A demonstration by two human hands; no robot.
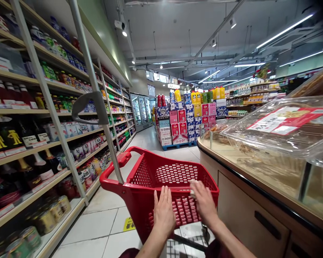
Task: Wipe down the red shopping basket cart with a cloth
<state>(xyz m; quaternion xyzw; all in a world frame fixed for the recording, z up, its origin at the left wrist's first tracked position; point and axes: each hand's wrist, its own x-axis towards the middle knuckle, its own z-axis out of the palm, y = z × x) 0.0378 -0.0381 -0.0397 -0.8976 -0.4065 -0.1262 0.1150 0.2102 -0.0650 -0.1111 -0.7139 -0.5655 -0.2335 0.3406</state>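
A red plastic shopping cart [174, 163] with perforated sides stands in front of me. Its metal pole carries a grey loop handle [90, 107] on the left. My left hand [163, 209] rests against the cart's near side, fingers stretched out and pointing up at the rim. At the right part of the same side, my right hand [204, 200] is closed around a crumpled white cloth [193, 189], pressed near the rim; whether it is fabric or paper is unclear. The basket's floor is hidden from view.
Drink shelves [51, 93] run along the left. To the right stands a counter [247, 179] with clear plastic food boxes [280, 122]. Stacked cartons [181, 122] on a blue pallet stand ahead, and a yellow floor sticker [129, 224] lies on the tiles. Glass-door coolers [141, 109] are at the back.
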